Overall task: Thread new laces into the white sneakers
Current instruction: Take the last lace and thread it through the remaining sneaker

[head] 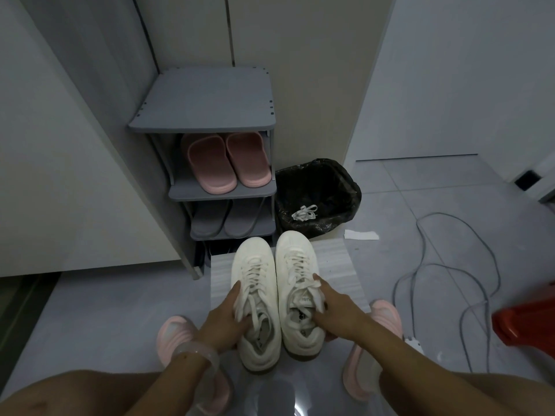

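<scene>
Two white sneakers stand side by side, toes pointing away from me, both laced with white laces. My left hand (225, 319) grips the left sneaker (253, 265) at its opening, thumb along the outer side and fingers inside by the tongue. My right hand (338, 310) grips the right sneaker (295, 253) the same way, thumb over the laces and fingers at the collar. The front halves of both sneakers lie over a white foam sheet (339, 265) on the floor.
A grey shoe rack (207, 115) ahead holds pink slippers (225, 160) and grey slippers (222, 219). A black-lined bin (318, 190) to its right contains a white lace (304, 212). Grey cables (450, 265) and a red object (525, 319) lie at right. I wear pink slippers.
</scene>
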{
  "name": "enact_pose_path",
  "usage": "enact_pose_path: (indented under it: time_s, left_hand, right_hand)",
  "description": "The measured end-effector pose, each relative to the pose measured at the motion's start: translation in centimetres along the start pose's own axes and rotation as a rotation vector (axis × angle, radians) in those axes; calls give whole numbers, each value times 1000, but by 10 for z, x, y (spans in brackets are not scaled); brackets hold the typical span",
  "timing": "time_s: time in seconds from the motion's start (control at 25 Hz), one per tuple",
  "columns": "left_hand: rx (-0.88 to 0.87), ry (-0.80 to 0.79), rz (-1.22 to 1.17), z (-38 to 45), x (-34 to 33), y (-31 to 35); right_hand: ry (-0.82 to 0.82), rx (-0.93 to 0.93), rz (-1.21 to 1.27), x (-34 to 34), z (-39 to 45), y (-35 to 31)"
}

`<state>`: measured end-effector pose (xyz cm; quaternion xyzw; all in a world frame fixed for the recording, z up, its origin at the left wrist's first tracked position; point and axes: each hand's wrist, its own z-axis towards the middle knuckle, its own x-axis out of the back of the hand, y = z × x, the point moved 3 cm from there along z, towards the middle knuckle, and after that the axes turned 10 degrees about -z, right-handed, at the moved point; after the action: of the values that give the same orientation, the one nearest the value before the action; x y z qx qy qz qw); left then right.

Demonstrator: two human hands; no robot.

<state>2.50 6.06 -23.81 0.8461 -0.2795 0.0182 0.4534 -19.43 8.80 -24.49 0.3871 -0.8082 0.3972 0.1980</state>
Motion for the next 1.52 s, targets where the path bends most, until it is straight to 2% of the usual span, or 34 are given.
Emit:
enact_pose_path:
  time_s: [0.12,0.28,0.48,0.68,0.84,1.04,1.16,1.32,1.52]
  left_hand:
    - [-25,58,-73,-1,4,-2]
    - [-69,88,4,-6,17,21]
    - [-190,158,9,-40,55,91]
    - [-365,305,209,-82,97,175]
    - [-419,240,208,-100,113,207]
    - [-457,244,144,-114,138,233]
    - [-511,345,132,-98,170,268]
    - [-578,361,39,-46,205,305]
    - [-519,416,77,35,223,312]
  right_hand:
    - [11,28,28,1,-2,-2]
    - [102,93,3,24,-12,-22]
    - [182,179,53,91,-49,-76]
    - [281,250,39,162,-85,-132]
    - [206,243,136,187,-117,-158]
    - [221,293,138,209,-136,-189]
    - [294,325,188,237,-116,-218]
    - [320,354,211,271,-50,-252]
    - [281,332,219,283,31,-268]
